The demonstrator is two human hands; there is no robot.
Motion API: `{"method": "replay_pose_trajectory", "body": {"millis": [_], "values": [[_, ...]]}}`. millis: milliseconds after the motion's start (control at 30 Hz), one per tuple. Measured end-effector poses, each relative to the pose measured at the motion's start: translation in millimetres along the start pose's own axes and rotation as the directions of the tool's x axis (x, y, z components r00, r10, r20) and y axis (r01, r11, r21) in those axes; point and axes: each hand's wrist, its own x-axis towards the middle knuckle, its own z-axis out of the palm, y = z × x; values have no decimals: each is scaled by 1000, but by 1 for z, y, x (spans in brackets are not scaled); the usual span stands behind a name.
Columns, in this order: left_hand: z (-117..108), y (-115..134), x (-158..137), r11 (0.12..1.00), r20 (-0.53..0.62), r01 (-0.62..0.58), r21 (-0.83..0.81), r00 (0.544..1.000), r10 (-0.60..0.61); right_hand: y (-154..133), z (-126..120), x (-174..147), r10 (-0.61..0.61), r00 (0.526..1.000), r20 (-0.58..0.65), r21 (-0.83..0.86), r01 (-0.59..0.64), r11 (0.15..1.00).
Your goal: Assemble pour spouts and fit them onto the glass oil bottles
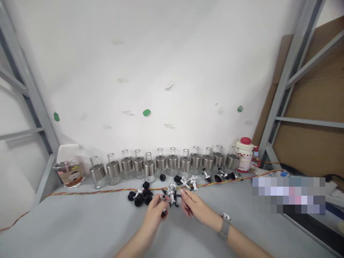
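Note:
My left hand (156, 211) is closed round a pour spout (163, 197), whose dark tube end sticks up between thumb and fingers; a black part shows below the thumb. My right hand (192, 205), with a watch on its wrist, is closed in a pinch; what its fingertips hold, if anything, is too small to make out. Between the hands lie silver spout pieces (172, 187) and thin black parts (176, 200). Left of my left hand sits a cluster of black stoppers (138, 201) with a silver piece among them. More silver spouts (188, 182) lie beyond my right hand.
A row of glass bottles with steel sleeves (149, 167) stands along the wall. A twisted red-yellow wire (107, 191) runs across the grey table (88, 222). At the left is a cup (70, 175), at the right a pink-and-white bottle (244, 157). Metal posts (285, 86) flank the table.

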Motion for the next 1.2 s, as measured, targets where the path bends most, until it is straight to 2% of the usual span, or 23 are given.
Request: {"method": "replay_pose_trajectory", "body": {"millis": [67,133,233,333,367,433,533,600,633,700,733,800,867,933,967,1067,1200], "values": [[4,3,-6,993,66,-78,92,995,72,-3,11,-4,102,989,109,171,-120,978],[6,7,-13,938,153,-244,244,965,211,-4,19,-8,180,964,196,240,-225,944],[5,12,-23,765,304,-476,435,877,373,-5,25,-11,264,926,269,258,-333,907],[0,13,-26,612,407,-601,514,799,443,-6,26,-11,303,907,292,279,-384,880],[-1,12,-25,588,402,-614,526,789,465,-6,26,-10,285,919,274,291,-362,886],[-3,8,-21,601,320,-580,550,811,490,-8,24,-9,189,959,212,304,-248,920],[-1,1,-14,766,143,-414,492,906,398,-13,20,-11,7,992,125,274,-41,961],[1,-2,-12,873,111,-296,388,955,274,-16,17,-13,-61,993,104,233,35,972],[2,-1,-12,900,114,-261,348,965,236,-17,16,-14,-78,993,83,215,59,975],[3,2,-15,900,106,-274,338,962,253,-19,14,-14,-74,997,31,217,65,974],[2,4,-17,875,101,-316,366,949,300,-19,13,-13,-51,999,6,249,48,967],[0,7,-18,778,117,-434,454,895,430,-21,12,-11,12,1000,-19,372,-4,928],[-4,5,-16,642,212,-548,536,823,527,-24,12,-11,52,999,8,508,-49,860],[-7,-2,-11,506,338,-628,591,763,552,-29,13,-13,54,997,53,592,-75,803],[-8,-6,-8,454,373,-643,616,746,551,-31,14,-14,49,996,76,612,-86,786],[-10,-15,-7,367,404,-647,669,730,551,-37,17,-19,59,994,92,631,-104,769],[-6,-6,-19,373,424,-655,657,731,535,-41,16,-21,74,994,77,596,-106,796]]}}
